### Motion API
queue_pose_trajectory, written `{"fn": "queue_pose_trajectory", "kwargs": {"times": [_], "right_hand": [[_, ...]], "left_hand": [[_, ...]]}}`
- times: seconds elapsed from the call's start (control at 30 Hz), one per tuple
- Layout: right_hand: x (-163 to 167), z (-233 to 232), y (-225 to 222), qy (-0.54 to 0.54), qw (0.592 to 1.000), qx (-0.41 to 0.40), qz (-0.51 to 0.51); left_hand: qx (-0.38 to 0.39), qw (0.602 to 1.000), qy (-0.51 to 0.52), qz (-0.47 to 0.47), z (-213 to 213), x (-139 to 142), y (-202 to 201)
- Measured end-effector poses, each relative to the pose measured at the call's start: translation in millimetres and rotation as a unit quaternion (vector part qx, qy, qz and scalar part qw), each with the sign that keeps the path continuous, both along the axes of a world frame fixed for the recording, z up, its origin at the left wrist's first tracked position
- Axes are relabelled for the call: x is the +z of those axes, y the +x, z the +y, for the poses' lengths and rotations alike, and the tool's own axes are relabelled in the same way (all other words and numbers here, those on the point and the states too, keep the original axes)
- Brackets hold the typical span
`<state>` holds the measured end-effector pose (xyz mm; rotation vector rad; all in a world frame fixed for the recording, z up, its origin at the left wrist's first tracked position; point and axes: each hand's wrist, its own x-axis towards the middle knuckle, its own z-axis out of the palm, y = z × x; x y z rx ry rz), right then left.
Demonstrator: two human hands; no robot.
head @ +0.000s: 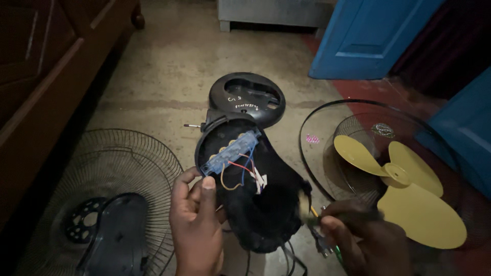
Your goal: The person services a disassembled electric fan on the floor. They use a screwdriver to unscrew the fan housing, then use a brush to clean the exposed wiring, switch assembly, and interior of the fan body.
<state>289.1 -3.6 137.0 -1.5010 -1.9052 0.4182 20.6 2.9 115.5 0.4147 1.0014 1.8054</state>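
My left hand (197, 220) grips the lower left rim of an opened black fan base housing (266, 204), with the thumb by a translucent blue switch block (230, 152). Red, blue, yellow and white wires (244, 171) run from that block into the housing. My right hand (360, 237) is at the housing's right edge, blurred, closed on a thin tool with a yellowish tip (313, 212). A black round base cover (246, 97) lies just beyond the housing on the floor.
A wire fan guard (133, 153) with a black motor cover (120, 232) lies at the left. Another guard (358, 120) holding a yellow fan blade (404, 189) lies at the right. Brown wooden furniture (46, 66) lines the left; blue doors (368, 36) stand behind. A small pink piece (312, 138) and a screw (192, 125) rest on the concrete floor.
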Motion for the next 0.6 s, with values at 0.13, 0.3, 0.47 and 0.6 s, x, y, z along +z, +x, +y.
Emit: {"fn": "queue_pose_trajectory", "kwargs": {"times": [0.13, 0.3, 0.47, 0.6], "right_hand": [[-3, 2, 7, 0.003, 0.995, -0.012, 0.098], [-7, 4, 14, -0.036, 0.999, 0.027, 0.007], [0, 4, 16, -0.08, 0.987, -0.039, 0.135], [1, 0, 6, -0.026, 0.998, -0.039, 0.034]], "left_hand": [[0.0, 0.999, 0.025, 0.021, -3, -1, 2], [-0.002, 0.999, 0.032, 0.009, -3, -1, 4], [-0.008, 1.0, 0.014, 0.023, -4, 1, 5], [-0.009, 1.0, 0.024, 0.012, -4, -1, 5]]}}
